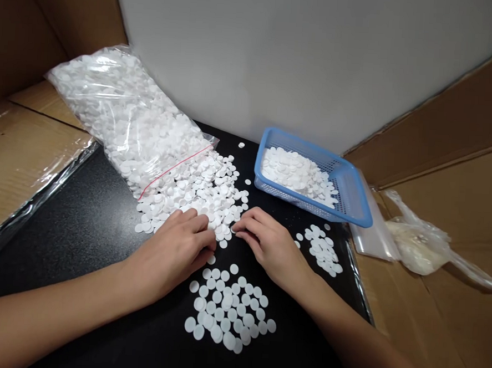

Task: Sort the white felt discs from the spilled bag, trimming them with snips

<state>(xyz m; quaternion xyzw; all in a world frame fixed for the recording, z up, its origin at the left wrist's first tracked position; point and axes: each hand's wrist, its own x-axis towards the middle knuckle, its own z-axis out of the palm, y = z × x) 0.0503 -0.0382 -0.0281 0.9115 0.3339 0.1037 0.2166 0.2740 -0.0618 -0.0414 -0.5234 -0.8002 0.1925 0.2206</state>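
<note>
My left hand (177, 246) is at the near edge of a heap of small white round discs (204, 190), its fingers curled inward and the fingertips hidden from me. Across from it, my right hand (271, 246) reaches in from the right with thumb and fingers pinched together on a white disc at the heap's edge. The heap spills from the mouth of a clear zip bag (125, 115) with a red seal line, packed with more discs. Between my forearms, many discs (225, 310) lie spread flat, some overlapping, on the black tabletop (137, 333).
A blue plastic basket (311, 207) partly filled with white discs stands at the back right. Another small group of discs (325, 252) lies before it. Further right are a flat clear plastic sheet (376, 236) and a knotted plastic bag (421, 247) on cardboard. A pale wall (254, 57) rises behind.
</note>
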